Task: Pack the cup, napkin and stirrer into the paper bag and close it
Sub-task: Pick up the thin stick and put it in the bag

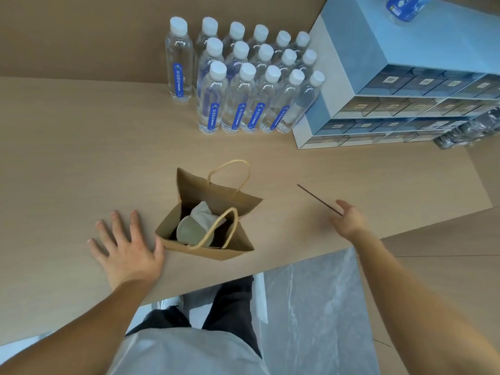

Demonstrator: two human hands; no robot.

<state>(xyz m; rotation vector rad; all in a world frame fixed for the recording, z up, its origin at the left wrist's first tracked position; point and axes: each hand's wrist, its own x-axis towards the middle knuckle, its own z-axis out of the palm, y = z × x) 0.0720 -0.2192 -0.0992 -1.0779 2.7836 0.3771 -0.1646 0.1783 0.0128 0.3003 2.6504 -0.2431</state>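
Observation:
A brown paper bag [230, 197] with twine handles stands open in the middle of the table. Inside it I see a cup with a pale lid [190, 230] and a white napkin [201, 212] tucked beside it. My left hand [124, 247] lies flat on the table with fingers spread, its thumb touching the bag's left corner. My right hand [349, 219] is to the right of the bag and pinches the near end of a thin dark stirrer [319, 200], which points away to the upper left.
Several water bottles [238, 77] with white caps stand in rows at the back. A blue and white drawer unit [392, 85] sits at the back right, dark wrapped items [470, 131] beside it. The table's front edge [297, 262] runs close below the bag.

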